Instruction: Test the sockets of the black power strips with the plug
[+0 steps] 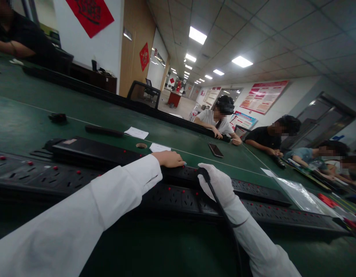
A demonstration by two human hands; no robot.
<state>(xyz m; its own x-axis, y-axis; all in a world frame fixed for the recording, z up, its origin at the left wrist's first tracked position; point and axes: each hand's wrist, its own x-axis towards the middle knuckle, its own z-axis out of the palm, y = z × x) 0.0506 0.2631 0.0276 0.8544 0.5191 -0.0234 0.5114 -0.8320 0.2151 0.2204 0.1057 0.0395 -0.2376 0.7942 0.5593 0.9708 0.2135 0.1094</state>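
Two long black power strips with red buttons lie side by side on the green table. My bare left hand (170, 158) rests flat on the rear power strip (258, 191), its fingers stretched out. In a white dotted glove, my right hand (221, 182) grips a black plug (203, 174) at that same strip. From the plug a black cable (221, 209) runs down along my right forearm. Whether the plug's pins sit in a socket is hidden. Nearer to me is the front power strip (178, 196), partly covered by both sleeves.
Beyond the strips lie a phone (215, 150), paper slips (136, 132), a dark bar (104, 131) and a small black part (57, 118). A round hole (141, 146) opens in the table. Clear plastic bags (300, 194) lie at right. Several people sit around the table.
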